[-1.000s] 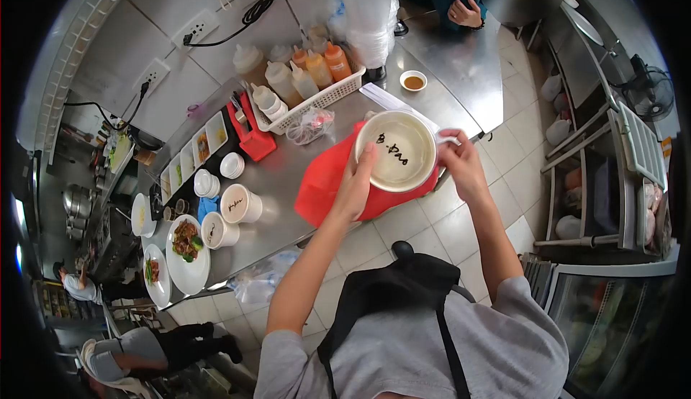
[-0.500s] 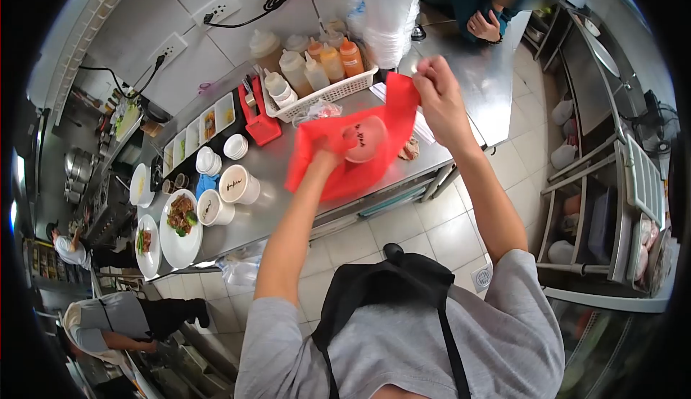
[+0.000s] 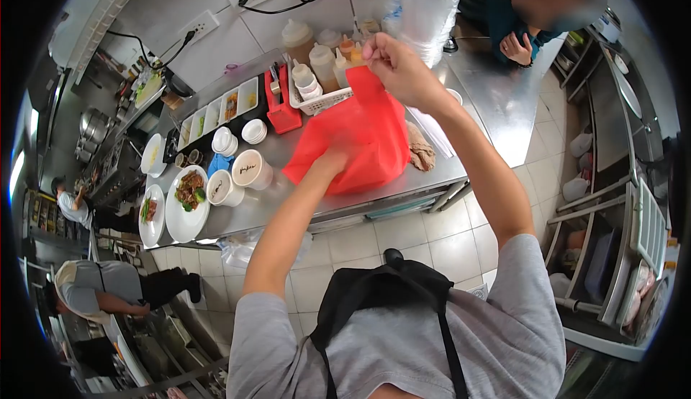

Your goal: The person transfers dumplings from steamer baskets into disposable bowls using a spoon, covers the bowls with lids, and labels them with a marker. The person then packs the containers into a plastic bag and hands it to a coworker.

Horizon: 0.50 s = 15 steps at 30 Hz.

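A red cloth-like carrier bag (image 3: 367, 140) stands on the steel counter in front of me. My left hand (image 3: 335, 156) reaches into its mouth, so the fingers are hidden and their grip does not show. Above the bag, my right hand (image 3: 391, 59) is closed in a pinch at the top of the raised bag handle (image 3: 368, 84). Left of the bag stand two white paper tubs with handwritten lids, the larger tub (image 3: 253, 169) and the smaller tub (image 3: 224, 188). Right behind the bag lies a crumpled brown cloth (image 3: 420, 148).
A white basket (image 3: 327, 102) of squeeze bottles and a red utensil holder (image 3: 285, 116) stand along the wall. Plated food (image 3: 188, 201) sits at the counter's left end. One person (image 3: 515, 50) is at the far right; others (image 3: 108, 287) are at the left.
The bag's handle and my right hand have moved left relative to the counter. The round lidded container seen at the bag's mouth is now out of sight. My view has shifted slightly.
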Each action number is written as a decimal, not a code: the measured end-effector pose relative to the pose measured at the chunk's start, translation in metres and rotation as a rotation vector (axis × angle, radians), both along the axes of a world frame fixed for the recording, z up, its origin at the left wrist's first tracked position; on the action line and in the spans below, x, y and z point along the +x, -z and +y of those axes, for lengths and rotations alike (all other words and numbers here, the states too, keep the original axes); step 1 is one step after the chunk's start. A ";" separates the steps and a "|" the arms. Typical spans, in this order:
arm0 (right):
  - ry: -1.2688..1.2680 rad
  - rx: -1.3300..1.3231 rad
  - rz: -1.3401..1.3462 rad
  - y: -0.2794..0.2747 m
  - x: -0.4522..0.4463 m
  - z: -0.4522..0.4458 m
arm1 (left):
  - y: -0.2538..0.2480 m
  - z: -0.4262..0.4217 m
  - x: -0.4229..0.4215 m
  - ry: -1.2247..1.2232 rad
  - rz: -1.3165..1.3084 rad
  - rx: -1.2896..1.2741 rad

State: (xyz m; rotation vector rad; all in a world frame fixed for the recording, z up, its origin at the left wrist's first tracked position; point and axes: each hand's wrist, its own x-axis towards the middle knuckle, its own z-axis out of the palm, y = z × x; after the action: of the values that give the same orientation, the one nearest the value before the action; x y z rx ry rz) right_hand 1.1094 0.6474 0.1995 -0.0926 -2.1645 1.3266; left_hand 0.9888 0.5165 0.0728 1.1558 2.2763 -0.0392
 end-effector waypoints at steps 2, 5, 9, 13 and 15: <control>-0.046 0.040 0.043 0.001 0.002 -0.007 | 0.001 0.004 0.004 -0.032 0.045 0.045; 0.052 0.081 0.119 -0.005 0.016 -0.006 | 0.023 -0.013 -0.007 -0.026 0.389 0.293; 0.186 0.063 -0.015 0.000 0.026 0.012 | 0.016 -0.030 -0.016 -0.012 0.456 0.430; 0.123 0.006 0.131 0.005 0.002 0.020 | 0.003 -0.022 0.002 -0.140 0.121 0.516; 0.178 0.039 0.034 0.008 0.001 0.003 | 0.014 -0.011 0.001 -0.095 0.081 0.472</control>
State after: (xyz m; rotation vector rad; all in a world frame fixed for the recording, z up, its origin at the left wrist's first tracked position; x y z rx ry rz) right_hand 1.1107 0.6504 0.1914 -0.2402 -2.0993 1.1770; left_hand 0.9900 0.5054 0.0587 1.2875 2.4854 0.5227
